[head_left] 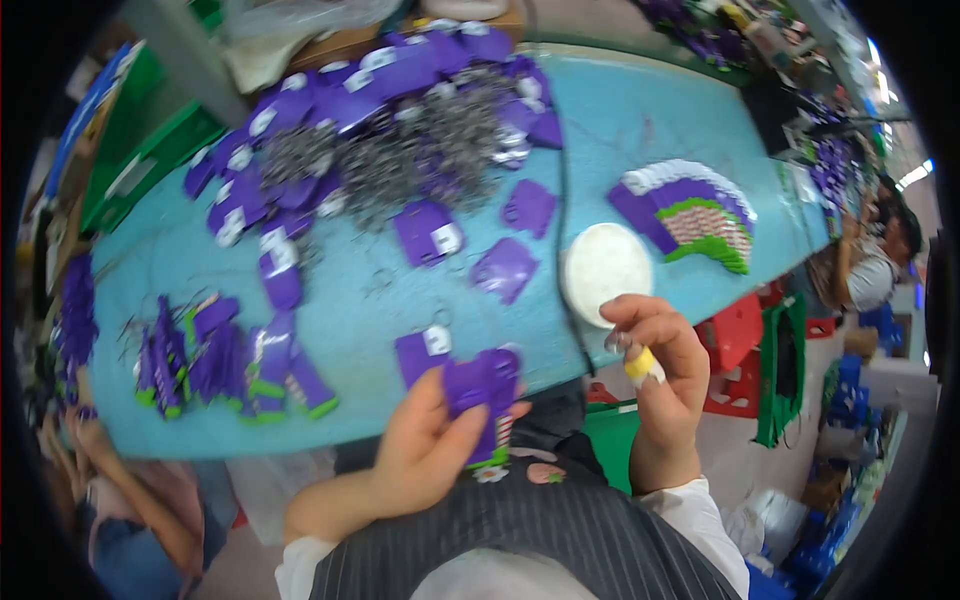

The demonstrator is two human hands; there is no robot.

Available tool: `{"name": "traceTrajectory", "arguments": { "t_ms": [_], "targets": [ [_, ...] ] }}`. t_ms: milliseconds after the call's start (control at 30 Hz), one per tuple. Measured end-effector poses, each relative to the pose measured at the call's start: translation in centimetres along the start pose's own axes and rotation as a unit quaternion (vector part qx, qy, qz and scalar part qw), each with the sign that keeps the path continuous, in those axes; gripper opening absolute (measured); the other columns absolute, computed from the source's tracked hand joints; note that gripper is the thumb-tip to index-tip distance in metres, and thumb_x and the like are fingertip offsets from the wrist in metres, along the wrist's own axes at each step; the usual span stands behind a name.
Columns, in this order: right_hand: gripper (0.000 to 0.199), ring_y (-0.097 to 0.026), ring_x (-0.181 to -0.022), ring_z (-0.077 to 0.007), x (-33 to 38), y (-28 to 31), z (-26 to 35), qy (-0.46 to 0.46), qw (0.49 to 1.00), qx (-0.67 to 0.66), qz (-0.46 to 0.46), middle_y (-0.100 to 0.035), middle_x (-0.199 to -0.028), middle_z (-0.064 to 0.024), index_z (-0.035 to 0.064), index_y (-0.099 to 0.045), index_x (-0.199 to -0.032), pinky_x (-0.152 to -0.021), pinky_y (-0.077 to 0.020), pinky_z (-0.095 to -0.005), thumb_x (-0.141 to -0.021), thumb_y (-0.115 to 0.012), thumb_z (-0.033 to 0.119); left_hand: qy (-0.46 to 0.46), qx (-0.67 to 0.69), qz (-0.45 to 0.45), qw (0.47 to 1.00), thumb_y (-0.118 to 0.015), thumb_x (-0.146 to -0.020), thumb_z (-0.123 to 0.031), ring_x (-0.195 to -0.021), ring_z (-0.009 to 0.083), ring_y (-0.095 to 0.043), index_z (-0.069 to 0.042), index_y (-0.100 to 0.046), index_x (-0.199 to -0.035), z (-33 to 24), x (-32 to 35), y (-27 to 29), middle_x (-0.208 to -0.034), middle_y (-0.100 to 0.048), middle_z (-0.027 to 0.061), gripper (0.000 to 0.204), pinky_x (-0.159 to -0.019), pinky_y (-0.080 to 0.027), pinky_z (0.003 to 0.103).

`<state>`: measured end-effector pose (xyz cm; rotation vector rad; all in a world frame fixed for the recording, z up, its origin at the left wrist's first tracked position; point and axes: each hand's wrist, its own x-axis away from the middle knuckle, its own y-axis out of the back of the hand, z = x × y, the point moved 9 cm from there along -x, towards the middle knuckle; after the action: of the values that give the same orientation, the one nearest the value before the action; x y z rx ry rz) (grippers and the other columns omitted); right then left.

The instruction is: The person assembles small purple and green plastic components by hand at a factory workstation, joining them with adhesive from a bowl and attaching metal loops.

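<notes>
One purple tag [483, 392], two hands.

This is a small assembly workshop. A long turquoise worktable [620, 120] is heaped at its far side with purple tags [400, 70] and a tangle of metal key rings [420, 150]. To the right lies a neat fanned stack of finished cards [690, 215]. Green crates [150, 150] stand at the far left, red plastic stools [735, 350] near right, and another worker [875, 260] sits at the right end.

A purple card holder [483, 392] with a green-edged insert hangs upright (slightly tilted) over the table edge.
</notes>
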<state>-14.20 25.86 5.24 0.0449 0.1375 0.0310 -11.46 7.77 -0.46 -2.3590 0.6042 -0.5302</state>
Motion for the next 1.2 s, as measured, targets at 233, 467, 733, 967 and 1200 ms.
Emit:
{"name": "traceTrajectory", "arguments": {
  "t_ms": [233, 467, 733, 967, 1200],
  "targets": [
    [0.019, -0.049, -0.109, -0.0242, 0.6, -5.8, -2.4, -0.051, 0.987, -0.082, 0.131, -0.050, -0.118, -0.0228, -0.0004, -0.051, -0.094, -0.093, -0.0363, -0.0348, -0.075, -0.046, -0.001, -0.032, -0.055, -0.001, 0.998, -0.038, -0.092, 0.003, -0.107, 0.0163, -0.054, 0.004, -0.034, -0.127, -0.5, -0.1, -0.7, -0.120, -0.052, 0.0129, 0.035, -0.091, -0.042, 0.028],
    [0.015, -0.054, -0.088, -0.0129, 1.4, -5.6, -3.5, -0.135, 0.975, -0.122, 0.130, -0.056, -0.099, -0.0091, 0.0006, -0.048, -0.095, -0.081, -0.0422, -0.0278, -0.082, -0.053, 0.005, -0.005, -0.129, 0.055, 0.990, -0.036, -0.093, 0.001, -0.109, 0.0219, -0.055, 0.004, -0.034, -0.128, 0.4, 0.4, -0.2, -0.122, -0.050, 0.0161, 0.035, -0.093, -0.044, 0.033],
    [0.025, -0.054, -0.075, -0.0108, 0.7, -6.8, -3.0, -0.291, 0.908, -0.136, 0.270, -0.056, -0.082, -0.0066, -0.0010, -0.048, -0.090, -0.063, -0.0423, -0.0215, -0.075, -0.067, 0.004, 0.000, -0.285, 0.106, 0.953, -0.046, -0.090, -0.001, -0.083, 0.0158, -0.062, 0.002, -0.044, -0.118, 0.6, 1.9, -0.1, -0.097, -0.064, 0.0094, 0.029, -0.072, -0.047, 0.027],
    [0.031, -0.051, -0.075, -0.0050, 0.0, -12.8, -5.9, -0.248, 0.853, -0.290, 0.356, -0.056, -0.084, -0.0019, -0.0006, -0.055, -0.105, -0.064, -0.0409, -0.0206, -0.079, -0.067, 0.011, -0.043, 0.047, 0.105, 0.992, -0.038, -0.094, -0.003, -0.112, 0.0342, -0.053, -0.001, -0.031, -0.123, -0.9, 6.8, 0.7, -0.123, -0.048, 0.0265, 0.030, -0.095, -0.043, 0.045],
    [0.040, -0.057, -0.070, -0.0317, -1.6, -13.4, -4.7, 0.106, 0.890, 0.398, 0.196, -0.053, -0.085, -0.0120, 0.0048, -0.053, -0.104, -0.057, -0.0467, -0.0349, -0.068, -0.071, 0.010, 0.033, 0.034, -0.108, 0.993, -0.042, -0.094, -0.004, -0.109, 0.0278, -0.056, -0.003, -0.030, -0.130, 1.6, 7.5, 4.5, -0.123, -0.050, 0.0205, 0.039, -0.093, -0.045, 0.039]
  ]
}}
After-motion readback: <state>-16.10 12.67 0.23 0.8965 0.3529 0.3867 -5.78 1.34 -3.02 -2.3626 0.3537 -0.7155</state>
